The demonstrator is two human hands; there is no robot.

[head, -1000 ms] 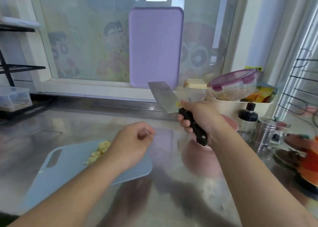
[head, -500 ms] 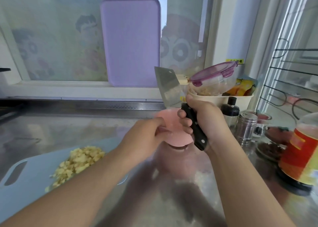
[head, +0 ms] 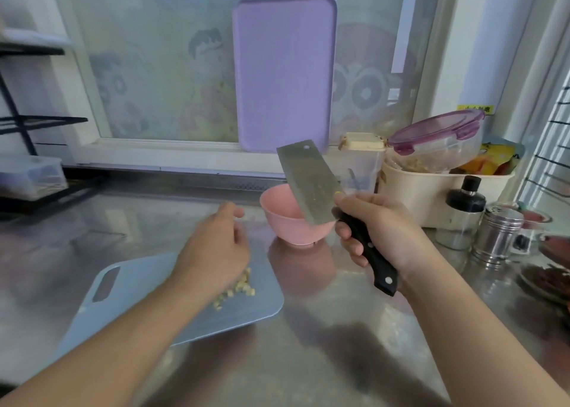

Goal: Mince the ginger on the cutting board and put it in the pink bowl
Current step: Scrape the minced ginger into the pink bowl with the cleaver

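Minced ginger lies in a pale yellow heap on the light blue cutting board, partly hidden under my left hand. That hand hovers over the board's far right corner, blurred, fingers loosely curled, with nothing seen in it. The pink bowl stands upright on the steel counter just beyond the board. My right hand grips the black handle of a cleaver, whose blade tilts up and left over the bowl's right rim.
A purple cutting board leans against the window behind. At the right stand a cream tub with a lidded container, a dark-capped bottle, a metal shaker and plates. A black rack is at the far left.
My left hand, which was at the pink bowl half a second ago, has left it and drawn back over the board and ginger. The cleaver stays raised in my right hand.
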